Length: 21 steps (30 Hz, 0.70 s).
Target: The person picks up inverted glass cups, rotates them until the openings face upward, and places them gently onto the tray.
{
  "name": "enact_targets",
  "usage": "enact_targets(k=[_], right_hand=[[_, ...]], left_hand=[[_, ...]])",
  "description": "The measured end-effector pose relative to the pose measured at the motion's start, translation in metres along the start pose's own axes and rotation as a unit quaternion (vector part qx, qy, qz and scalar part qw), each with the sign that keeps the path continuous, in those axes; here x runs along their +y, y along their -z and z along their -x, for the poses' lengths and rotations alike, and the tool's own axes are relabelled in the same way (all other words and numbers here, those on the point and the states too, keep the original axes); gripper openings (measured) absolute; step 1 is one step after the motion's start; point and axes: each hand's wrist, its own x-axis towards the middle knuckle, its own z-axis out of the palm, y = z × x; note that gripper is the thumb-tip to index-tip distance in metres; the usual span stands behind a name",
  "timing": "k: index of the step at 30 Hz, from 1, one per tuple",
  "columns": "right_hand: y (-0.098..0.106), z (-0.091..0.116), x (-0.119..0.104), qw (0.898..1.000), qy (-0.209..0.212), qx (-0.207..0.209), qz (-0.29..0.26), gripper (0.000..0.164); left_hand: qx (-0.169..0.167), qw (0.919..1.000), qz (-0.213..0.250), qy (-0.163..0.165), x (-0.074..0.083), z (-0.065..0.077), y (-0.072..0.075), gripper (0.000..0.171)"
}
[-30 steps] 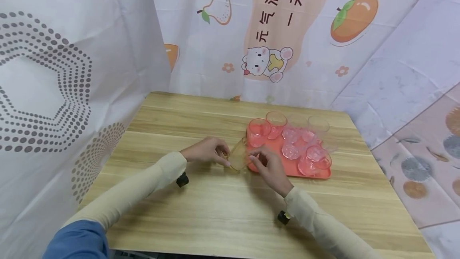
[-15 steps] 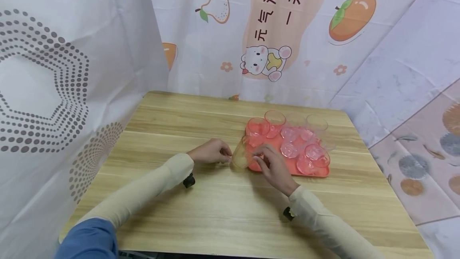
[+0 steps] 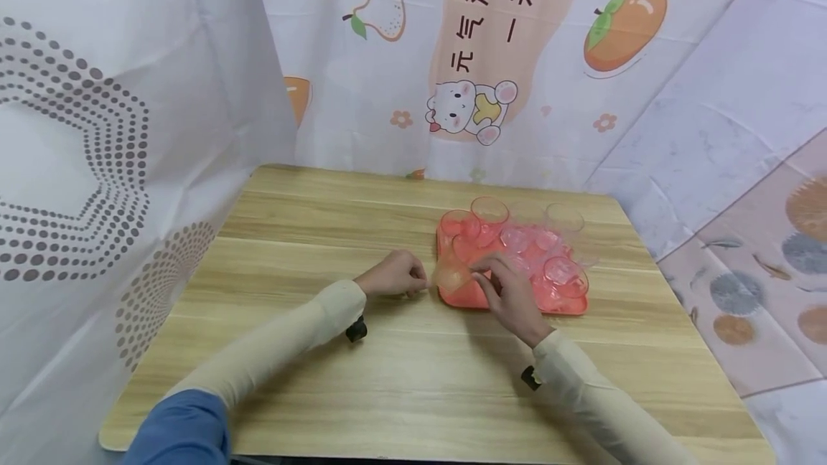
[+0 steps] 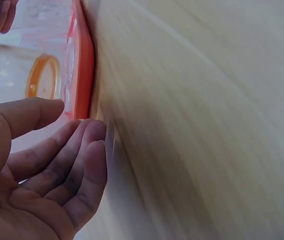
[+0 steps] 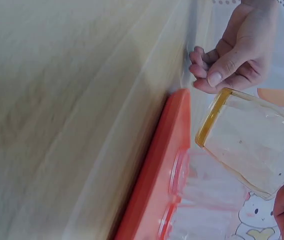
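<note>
My right hand [image 3: 510, 300] pinches a see-through amber cup [image 5: 252, 140] near its rim. In the head view the cup overlaps the left front corner of a red tray [image 3: 468, 301], and the right wrist view has its orange base clear above the tray. My left hand [image 3: 395, 275] is just left of that corner, apart from the cup, its fingers loosely bent and holding nothing. In the left wrist view the cup's orange base [image 4: 44, 77] shows beyond the left thumb [image 4: 37, 115].
Several clear and pinkish cups stand on the tray, including one at the left back [image 3: 460, 222] and a pink cup [image 3: 566, 282] at the front right. The wooden table [image 3: 362, 393] reaches back to a printed curtain [image 3: 381, 92]. Another curtain [image 3: 213, 92] hangs on the left.
The amber cup has moved right, from beside the tray to above its left front corner, and turned more upright. My left hand has let go of it.
</note>
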Motion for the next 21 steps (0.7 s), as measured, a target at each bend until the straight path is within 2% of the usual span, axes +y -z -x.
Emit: enact_targets(k=[4,11,21], right_hand=[[0.007,0.0,0.005,1.0,0.009,0.007,0.019,0.017],[0.017,0.004,0.013,0.999,-0.018,-0.004,0.042,0.017],[0.025,0.008,0.022,0.997,-0.004,0.003,0.074,0.017]], left_hand=[[0.0,0.9999,0.01,0.004,0.006,-0.004,-0.009,0.016],[0.007,0.9999,0.0,-0.016,0.009,-0.013,-0.023,0.024],[0.021,0.9988,-0.043,0.008,0.017,-0.019,-0.029,0.028]])
